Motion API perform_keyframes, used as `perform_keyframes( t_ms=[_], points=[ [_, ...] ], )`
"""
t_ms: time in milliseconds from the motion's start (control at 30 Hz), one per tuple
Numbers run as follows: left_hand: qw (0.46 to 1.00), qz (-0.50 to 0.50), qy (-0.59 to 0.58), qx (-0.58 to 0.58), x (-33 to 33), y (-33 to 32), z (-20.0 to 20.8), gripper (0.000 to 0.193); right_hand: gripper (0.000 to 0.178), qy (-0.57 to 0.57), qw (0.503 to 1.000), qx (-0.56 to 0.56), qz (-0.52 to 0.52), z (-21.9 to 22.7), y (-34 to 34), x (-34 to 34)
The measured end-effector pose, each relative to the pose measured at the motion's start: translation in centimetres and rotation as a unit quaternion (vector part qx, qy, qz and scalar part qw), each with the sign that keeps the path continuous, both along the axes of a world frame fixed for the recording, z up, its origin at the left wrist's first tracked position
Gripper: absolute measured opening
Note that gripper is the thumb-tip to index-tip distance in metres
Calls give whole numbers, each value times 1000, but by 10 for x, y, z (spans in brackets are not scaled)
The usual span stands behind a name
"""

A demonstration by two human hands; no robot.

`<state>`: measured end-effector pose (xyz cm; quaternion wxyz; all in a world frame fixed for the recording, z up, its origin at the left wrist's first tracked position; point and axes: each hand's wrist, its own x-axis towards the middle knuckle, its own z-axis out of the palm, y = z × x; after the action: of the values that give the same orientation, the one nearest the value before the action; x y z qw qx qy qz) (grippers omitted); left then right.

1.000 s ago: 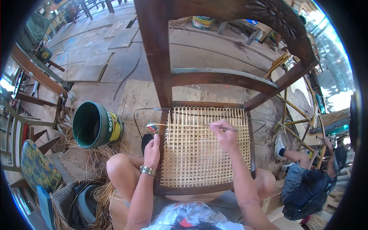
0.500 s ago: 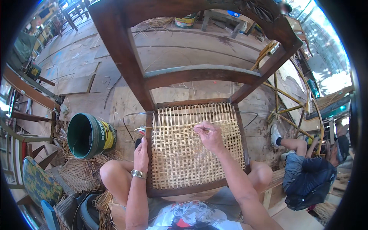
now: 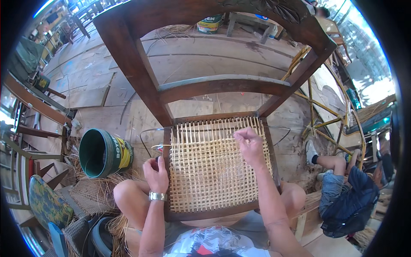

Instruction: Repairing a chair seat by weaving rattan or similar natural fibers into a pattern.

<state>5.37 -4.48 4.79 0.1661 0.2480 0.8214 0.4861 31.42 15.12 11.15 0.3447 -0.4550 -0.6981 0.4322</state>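
Note:
A dark wooden chair [image 3: 145,81] stands before me, its carved back at the far side. Its seat [image 3: 214,180] is an open weave of pale cane strips, closely crossed in the near part; at the far edge mostly lengthwise strips show. Over the right half of the weave, my right hand [image 3: 251,150] is closed in a pinch on a thin cane strip [image 3: 201,142] that runs across the seat. A loop of it sticks out past the left rail. Beside that rail, my left hand [image 3: 156,176] has curled fingers and a raised thumb; what they hold is hidden.
A green bucket [image 3: 95,153] lies tilted at the left, by loose cane scraps and a woven panel [image 3: 92,195]. At the right, another person [image 3: 349,199] sits low near a bamboo frame [image 3: 325,122]. A second bucket [image 3: 208,24] stands beyond the chair back.
My right hand has moved right across the weave, still pinched. My left hand has curled its fingers beside the left rail, where it was straighter. The view has shifted slightly.

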Motion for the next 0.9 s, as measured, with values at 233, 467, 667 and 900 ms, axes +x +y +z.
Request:
perform_keyframes(
  t_ms=[233,467,667,900],
  points=[
    [913,-345,169,134,77,39,46,26,10,-114,985,-32,130,23,31,3],
    [902,-383,198,37,106,83,30,40,16,-65,996,50,22,25,43,28],
    [831,-517,188,-86,72,143,60,52,19,-190,972,139,-15,4,38,27],
    [900,-389,183,71,71,84,33,40,54,69,997,11,-10,5,11,31]
  ],
)
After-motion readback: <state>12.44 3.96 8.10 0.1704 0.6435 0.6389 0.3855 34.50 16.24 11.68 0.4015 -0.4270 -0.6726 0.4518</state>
